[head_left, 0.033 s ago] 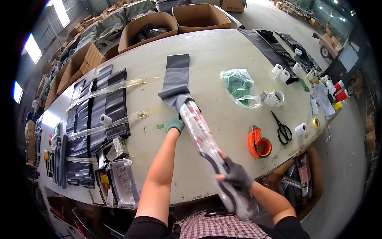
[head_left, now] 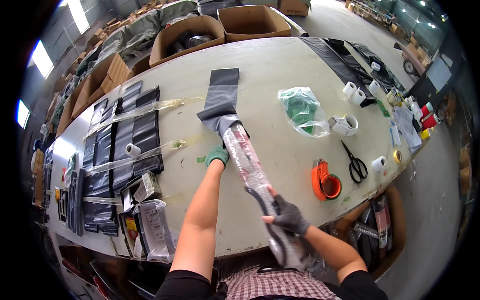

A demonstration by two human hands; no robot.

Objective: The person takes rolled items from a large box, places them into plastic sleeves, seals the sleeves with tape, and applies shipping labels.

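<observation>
A long, narrow bundle in clear plastic wrap (head_left: 248, 162), with red-and-white and dark parts showing through, slants from my waist toward the middle of the table. Its far end sits inside the mouth of a dark grey plastic bag (head_left: 223, 90), whose flat remainder lies on the table. My left hand (head_left: 218, 155), in a green glove, grips the bag's near edge beside the bundle; its fingertips are partly hidden. Around the bundle's nearer half, my right hand (head_left: 290, 216) is closed, in a grey glove with bare fingertips. The bundle's near end is blurred.
Dark bags (head_left: 122, 135) lie taped down at left, near small open boxes (head_left: 155, 225). To the right are an orange tape dispenser (head_left: 326, 181), black scissors (head_left: 357, 167), a clear bag with green contents (head_left: 302, 112) and white rolls (head_left: 345, 124). Cartons (head_left: 252, 22) stand beyond the table.
My right hand and the bundle have shifted slightly left and away from me. The bag's folded mouth and my left hand have moved a little left too.
</observation>
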